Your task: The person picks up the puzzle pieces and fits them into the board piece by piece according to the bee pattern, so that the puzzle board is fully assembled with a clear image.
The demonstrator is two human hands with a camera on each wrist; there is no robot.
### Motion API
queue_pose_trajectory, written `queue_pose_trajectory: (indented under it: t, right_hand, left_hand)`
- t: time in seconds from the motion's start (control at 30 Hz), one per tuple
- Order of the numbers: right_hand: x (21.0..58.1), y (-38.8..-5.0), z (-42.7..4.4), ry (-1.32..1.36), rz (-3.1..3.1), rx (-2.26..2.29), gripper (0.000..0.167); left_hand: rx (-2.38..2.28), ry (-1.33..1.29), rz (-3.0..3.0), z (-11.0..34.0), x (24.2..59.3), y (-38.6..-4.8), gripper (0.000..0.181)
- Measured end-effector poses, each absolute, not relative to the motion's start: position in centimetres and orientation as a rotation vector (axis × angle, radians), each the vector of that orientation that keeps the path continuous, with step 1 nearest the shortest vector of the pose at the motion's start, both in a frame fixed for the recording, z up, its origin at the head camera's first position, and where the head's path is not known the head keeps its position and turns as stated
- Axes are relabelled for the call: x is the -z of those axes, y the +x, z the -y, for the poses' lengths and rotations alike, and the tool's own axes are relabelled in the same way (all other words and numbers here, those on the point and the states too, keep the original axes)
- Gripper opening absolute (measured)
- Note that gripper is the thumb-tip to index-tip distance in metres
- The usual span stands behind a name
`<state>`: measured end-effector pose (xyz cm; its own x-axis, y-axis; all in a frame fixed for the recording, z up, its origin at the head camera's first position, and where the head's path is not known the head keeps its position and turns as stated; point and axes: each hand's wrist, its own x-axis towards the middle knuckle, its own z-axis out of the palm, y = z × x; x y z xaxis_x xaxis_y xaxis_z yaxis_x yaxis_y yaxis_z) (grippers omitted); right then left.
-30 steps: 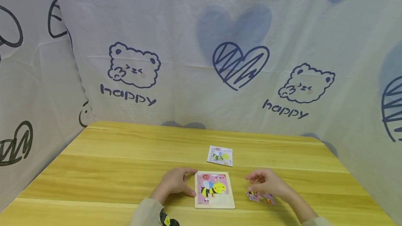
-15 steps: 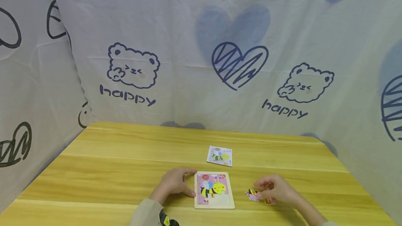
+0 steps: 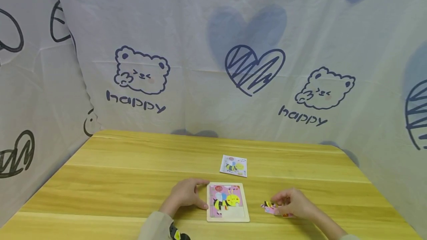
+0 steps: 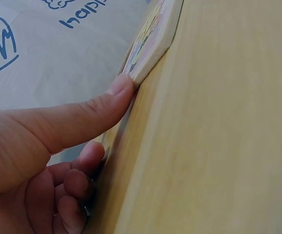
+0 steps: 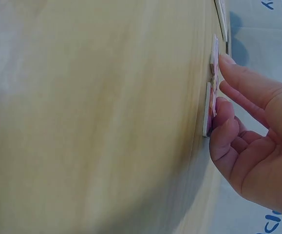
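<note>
A square wooden jigsaw puzzle board with a bee picture lies on the table, part of its lower right bare. My left hand rests at its left side, index finger at the top corner and thumb against the edge. In the left wrist view the thumb touches the board's rim, with the other fingers bent below. Right of the board, my right hand is over loose puzzle pieces, thumb and fingertips close against them. The right wrist view shows one piece low by the fingers; whether any is pinched is unclear.
A bee picture card lies behind the board on the wooden table. White cloth with bears, hearts and "happy" lettering hangs along the back and sides.
My right hand has shifted slightly right and nearer me, baring more of the left loose piece and covering more of the right one. My left hand and the board have stayed in place.
</note>
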<state>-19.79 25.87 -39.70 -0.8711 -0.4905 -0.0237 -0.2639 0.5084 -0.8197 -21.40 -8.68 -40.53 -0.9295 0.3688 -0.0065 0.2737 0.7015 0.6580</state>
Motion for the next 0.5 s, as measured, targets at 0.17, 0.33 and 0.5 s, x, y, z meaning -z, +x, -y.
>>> queue_pose_trajectory:
  t: [0.17,0.33,0.5]
  right_hand:
    - [39.76,-19.71,-25.49,-0.671,-2.565,1.23,0.027]
    - [39.77,-19.63,-25.24,-0.662,-2.587,1.208,0.023]
    - [39.79,-19.65,-25.12,-0.709,-2.6,1.211,0.021]
  left_hand:
    - [-1.04,0.527,-2.768,8.69,40.52,-21.37,0.068]
    - [-1.042,0.524,-2.765,8.73,40.5,-21.34,0.068]
    - [-1.032,0.526,-2.771,8.69,40.41,-21.22,0.068]
